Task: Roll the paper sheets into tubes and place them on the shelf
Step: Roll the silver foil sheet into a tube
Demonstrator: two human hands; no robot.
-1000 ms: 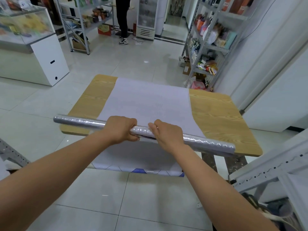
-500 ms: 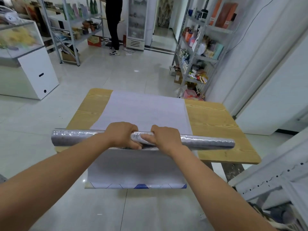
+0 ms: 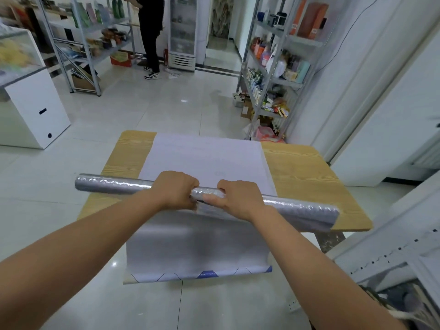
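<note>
A long rolled tube (image 3: 112, 185) of shiny silvery-grey paper is held level over the near half of the wooden table (image 3: 302, 172). My left hand (image 3: 175, 190) grips the tube left of its middle. My right hand (image 3: 239, 198) grips it just right of the middle, thumb along the near side. The tube's right end (image 3: 316, 215) is looser and partly unrolled. Beneath it, a pale sheet (image 3: 204, 158) lies flat across the table and hangs over the near edge, showing a blue pattern (image 3: 206, 273) on its bottom border.
A metal shelf (image 3: 273, 75) stocked with goods stands behind the table on the right. Another shelf (image 3: 88, 44) and a person in black (image 3: 150, 36) are at the back left. A white counter (image 3: 33, 110) sits left. White racking (image 3: 385, 253) is near my right arm.
The view has tilted so the table appears lower. The tube stays in both hands, and its right end has loosened and dropped a little.
</note>
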